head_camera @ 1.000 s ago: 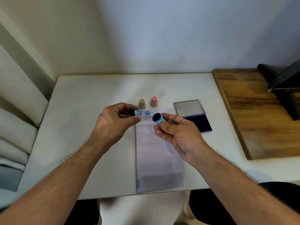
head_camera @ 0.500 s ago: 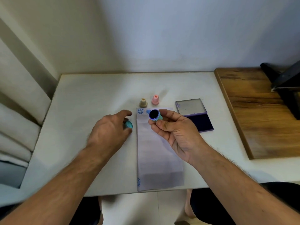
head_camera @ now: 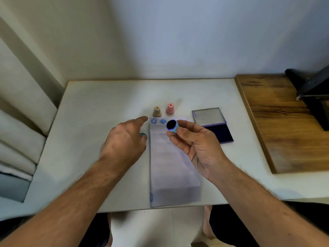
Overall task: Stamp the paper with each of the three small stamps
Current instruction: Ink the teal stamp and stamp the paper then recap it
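A narrow white paper (head_camera: 170, 166) lies lengthwise on the table, with two blue stamp marks (head_camera: 158, 121) at its far end and one at its near left corner. My right hand (head_camera: 194, 145) holds a teal stamp (head_camera: 172, 126) over the paper's far end, its dark inked face turned up toward me. My left hand (head_camera: 124, 139) hovers just left of the paper, fingers spread, over a teal cap (head_camera: 143, 135) lying on the table. A beige stamp (head_camera: 157, 111) and a pink stamp (head_camera: 170, 108) stand upright beyond the paper.
An open ink pad (head_camera: 213, 124) with its lid raised lies right of the paper. A wooden board (head_camera: 281, 122) with a black object (head_camera: 313, 93) on it fills the right side. The white table (head_camera: 99, 107) ends near my legs; cushions sit at left.
My left hand moved down and left, set the teal cap on the table beside the paper, and opened. My right hand kept the teal stamp, shifting slightly.
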